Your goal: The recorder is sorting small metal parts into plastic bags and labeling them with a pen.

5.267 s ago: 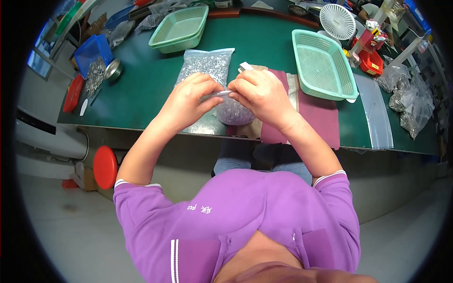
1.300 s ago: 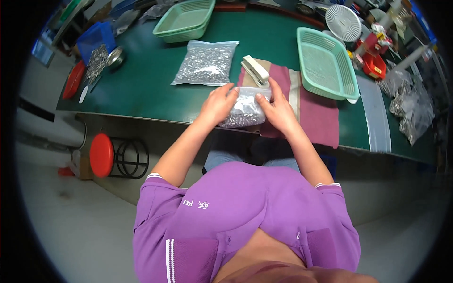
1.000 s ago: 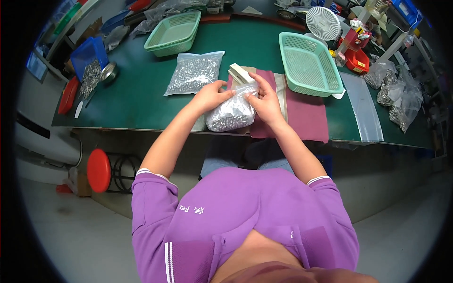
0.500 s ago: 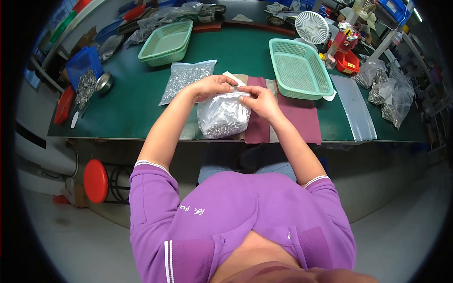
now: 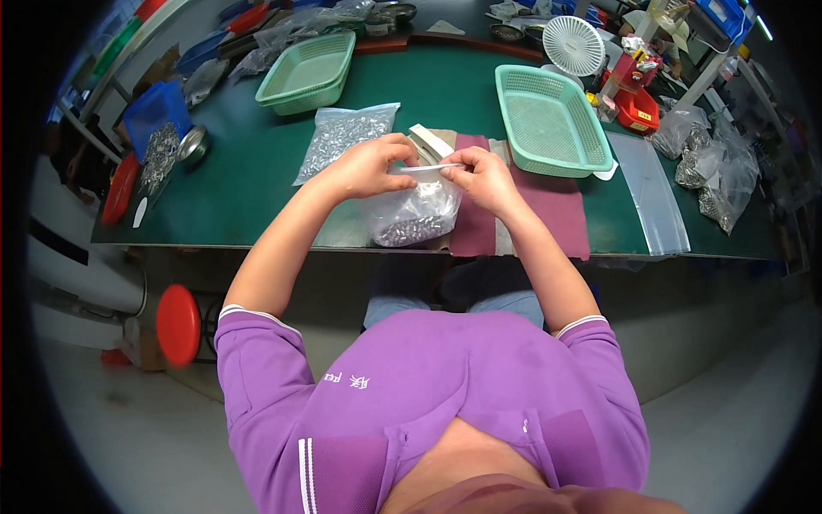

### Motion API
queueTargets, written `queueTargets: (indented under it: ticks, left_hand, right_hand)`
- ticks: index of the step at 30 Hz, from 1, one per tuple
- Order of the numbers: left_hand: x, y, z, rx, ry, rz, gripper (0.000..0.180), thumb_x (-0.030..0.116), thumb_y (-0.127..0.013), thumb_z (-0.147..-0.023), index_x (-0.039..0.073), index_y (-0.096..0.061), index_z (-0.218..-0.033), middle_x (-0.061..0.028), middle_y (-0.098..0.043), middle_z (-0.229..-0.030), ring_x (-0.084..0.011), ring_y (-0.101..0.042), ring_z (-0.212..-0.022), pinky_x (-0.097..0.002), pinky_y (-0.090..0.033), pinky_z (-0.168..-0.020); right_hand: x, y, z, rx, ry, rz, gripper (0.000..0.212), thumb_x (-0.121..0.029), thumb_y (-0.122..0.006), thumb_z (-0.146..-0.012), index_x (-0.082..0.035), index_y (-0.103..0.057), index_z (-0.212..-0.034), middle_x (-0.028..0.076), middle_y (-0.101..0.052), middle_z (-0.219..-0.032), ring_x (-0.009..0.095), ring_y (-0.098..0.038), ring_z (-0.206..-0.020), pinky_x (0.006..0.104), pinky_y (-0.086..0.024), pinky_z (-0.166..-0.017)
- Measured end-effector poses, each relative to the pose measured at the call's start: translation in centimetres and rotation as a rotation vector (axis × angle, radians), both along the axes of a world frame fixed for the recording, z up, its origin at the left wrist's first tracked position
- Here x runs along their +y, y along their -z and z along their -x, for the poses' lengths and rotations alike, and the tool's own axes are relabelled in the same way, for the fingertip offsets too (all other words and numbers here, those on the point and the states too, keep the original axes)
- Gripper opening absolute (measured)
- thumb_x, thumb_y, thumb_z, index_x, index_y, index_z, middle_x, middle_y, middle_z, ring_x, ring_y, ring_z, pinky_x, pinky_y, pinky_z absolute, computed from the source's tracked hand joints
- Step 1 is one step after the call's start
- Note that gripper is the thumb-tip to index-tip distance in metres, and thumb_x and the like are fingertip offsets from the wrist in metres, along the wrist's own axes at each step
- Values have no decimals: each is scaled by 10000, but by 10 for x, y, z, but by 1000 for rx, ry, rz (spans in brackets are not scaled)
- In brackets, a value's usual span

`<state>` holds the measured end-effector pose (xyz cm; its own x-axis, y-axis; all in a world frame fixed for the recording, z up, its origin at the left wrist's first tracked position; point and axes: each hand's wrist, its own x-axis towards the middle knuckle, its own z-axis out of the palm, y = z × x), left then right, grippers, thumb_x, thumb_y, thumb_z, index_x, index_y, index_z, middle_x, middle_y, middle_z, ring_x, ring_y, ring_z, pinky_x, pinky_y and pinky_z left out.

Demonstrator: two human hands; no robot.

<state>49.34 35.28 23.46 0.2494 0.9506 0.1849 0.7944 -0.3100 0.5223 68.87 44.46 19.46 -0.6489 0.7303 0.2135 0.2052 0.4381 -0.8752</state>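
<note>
At the table's front edge stands a clear plastic bag (image 5: 415, 218), with small shiny metal parts gathered in its bottom. Its upper edge is stretched in a straight line between my hands. My left hand (image 5: 374, 167) has the left end of that edge between thumb and curled fingers. On the other end, my right hand (image 5: 485, 178) pinches the edge between thumb and forefinger. Just beyond the bag's mouth lies a long off-white bar-shaped tool (image 5: 432, 144), partly hidden by my fingers. A fuller flat bag of similar metal parts (image 5: 347, 137) lies beyond my left hand.
Two green mesh baskets (image 5: 306, 75) stand one inside the other at far left; another green basket (image 5: 555, 124) is at right. A maroon mat (image 5: 548, 214) and a clear plastic sheet (image 5: 646, 193) lie right. Loose metal parts (image 5: 160, 154) spill from a blue bin. A white fan (image 5: 574, 45) stands behind.
My hands have drawn apart a little, and the bag's top edge is now pulled straight between them. The off-white tool behind it shows more.
</note>
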Motion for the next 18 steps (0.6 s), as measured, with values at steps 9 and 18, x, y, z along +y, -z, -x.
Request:
queueTargets:
  ticks: [9, 18]
  left_hand:
    - [-11, -6, 16, -146, -145, 392, 325, 179, -651, -774, 87, -586, -1079, -42, -599, -970, -185, -575, -827, -316, -465, -734]
    - [-40, 13, 31, -868, -199, 209, 302, 56, -655, -722, 85, -614, -1020, -63, -458, -1267, -147, -503, -1007, -285, -424, -842]
  right_hand:
    - [3, 2, 1, -6, 3, -130, 180, -160, -672, -729, -24, -649, -846, 83, -564, -823, 184, -563, -724, 296, -456, -671]
    - [0, -3, 1, -42, -2, -24, 213, -213, -639, -735, -30, -643, -844, 90, -582, -831, 185, -565, -720, 298, -448, -657]
